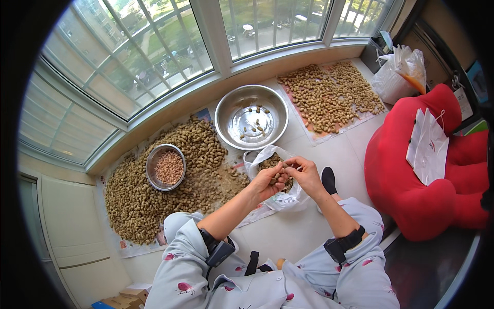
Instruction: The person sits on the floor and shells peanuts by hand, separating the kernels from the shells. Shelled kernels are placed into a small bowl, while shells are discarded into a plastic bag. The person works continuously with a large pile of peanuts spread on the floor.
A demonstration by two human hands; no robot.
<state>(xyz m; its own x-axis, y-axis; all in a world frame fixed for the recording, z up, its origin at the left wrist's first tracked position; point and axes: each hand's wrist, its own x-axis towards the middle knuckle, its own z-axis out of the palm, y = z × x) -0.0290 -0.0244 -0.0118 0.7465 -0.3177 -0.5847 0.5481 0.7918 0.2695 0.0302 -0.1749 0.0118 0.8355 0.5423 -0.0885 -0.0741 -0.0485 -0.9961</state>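
Note:
My left hand (269, 180) is curled around several unshelled peanuts, palm up. The fingertips of my right hand (305, 172) meet it and pinch a peanut between the two hands. Both hands are over a white plastic bag (287, 202) that holds peanut shells or pods. Beyond the bag, a large steel basin (251, 117) has a few peanuts on its bottom. A smaller steel bowl of shelled pinkish peanuts (169, 167) rests on a wide heap of unshelled peanuts (135, 204) to the left.
More unshelled peanuts (334, 96) lie on paper by the window wall. A red plush seat (405, 166) carrying a white paper bag (428, 146) stands at the right. A filled plastic bag (401, 73) is behind it. Cardboard boxes (131, 296) sit at the lower left.

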